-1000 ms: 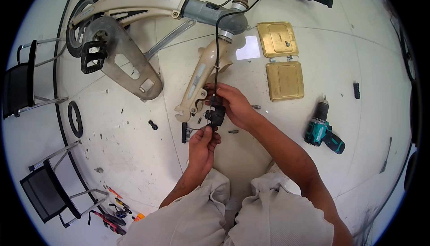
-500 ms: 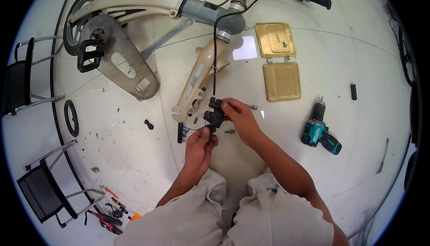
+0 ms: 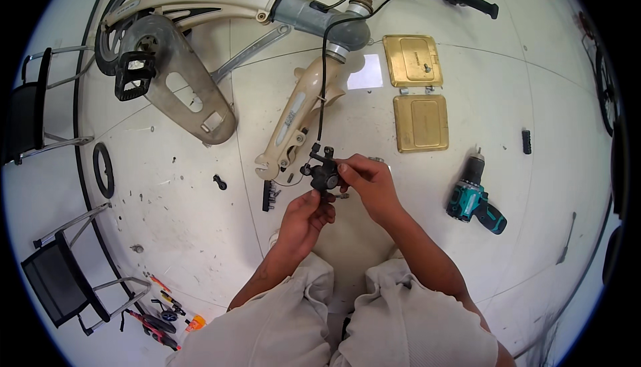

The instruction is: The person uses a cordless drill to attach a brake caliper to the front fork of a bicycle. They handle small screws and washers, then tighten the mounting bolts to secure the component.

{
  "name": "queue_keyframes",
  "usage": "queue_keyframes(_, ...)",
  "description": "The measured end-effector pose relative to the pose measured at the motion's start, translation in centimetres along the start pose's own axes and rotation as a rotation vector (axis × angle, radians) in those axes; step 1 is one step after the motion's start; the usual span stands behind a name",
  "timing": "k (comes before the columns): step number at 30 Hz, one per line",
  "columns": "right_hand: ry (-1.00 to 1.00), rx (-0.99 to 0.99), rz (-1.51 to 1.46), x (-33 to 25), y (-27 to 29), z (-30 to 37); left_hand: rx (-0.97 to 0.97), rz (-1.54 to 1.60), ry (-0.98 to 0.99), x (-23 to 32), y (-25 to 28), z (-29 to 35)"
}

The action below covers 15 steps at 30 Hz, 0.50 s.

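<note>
A black disc brake caliper [image 3: 325, 174] hangs at the lower end of a black brake cable [image 3: 322, 93], and both my hands are closed on it. My left hand [image 3: 306, 215] pinches its lower edge between thumb and fingers. The right hand [image 3: 367, 178] grips its right side, thumb on top. Just beyond it to the upper left lies the cream fork [image 3: 292, 121] of a bicycle, without a wheel in it. A thin wire loops left from the caliper towards a black bit holder [image 3: 267, 196] on the floor.
The bicycle frame [image 3: 220, 1] lies across the far side, its pedal [image 3: 135, 75] towards me. On the right are gold metal cases [image 3: 421, 123], a teal cordless drill [image 3: 475, 197] and a black grip [image 3: 527, 142]. Folding chairs [image 3: 60, 277] stand at the left.
The caliper has turned in my hands, so a round face now shows. My right hand has shifted slightly right and down along with it.
</note>
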State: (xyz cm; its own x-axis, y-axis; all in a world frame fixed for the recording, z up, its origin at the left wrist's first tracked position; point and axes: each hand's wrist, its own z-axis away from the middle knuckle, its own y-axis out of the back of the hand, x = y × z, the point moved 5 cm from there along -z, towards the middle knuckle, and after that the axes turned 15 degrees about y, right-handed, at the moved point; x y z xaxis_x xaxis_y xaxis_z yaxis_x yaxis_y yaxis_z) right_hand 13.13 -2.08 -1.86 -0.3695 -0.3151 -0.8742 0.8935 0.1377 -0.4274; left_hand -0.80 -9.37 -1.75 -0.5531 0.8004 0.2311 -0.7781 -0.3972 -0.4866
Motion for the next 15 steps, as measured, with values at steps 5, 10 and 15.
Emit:
queue_keyframes(5, 0.013, -0.001, 0.009, -0.14, -0.02, 0.23, -0.021, 0.001, -0.002, -0.04, -0.03, -0.12)
queue_keyframes(10, 0.068, -0.022, 0.002, -0.20, -0.02, 0.30, -0.049, -0.017, -0.007, -0.07, -0.14, -0.12)
queue_keyframes(15, 0.070, -0.039, -0.010, -0.41, -0.22, 0.32, -0.079, -0.021, -0.002, -0.29, 0.47, -0.39)
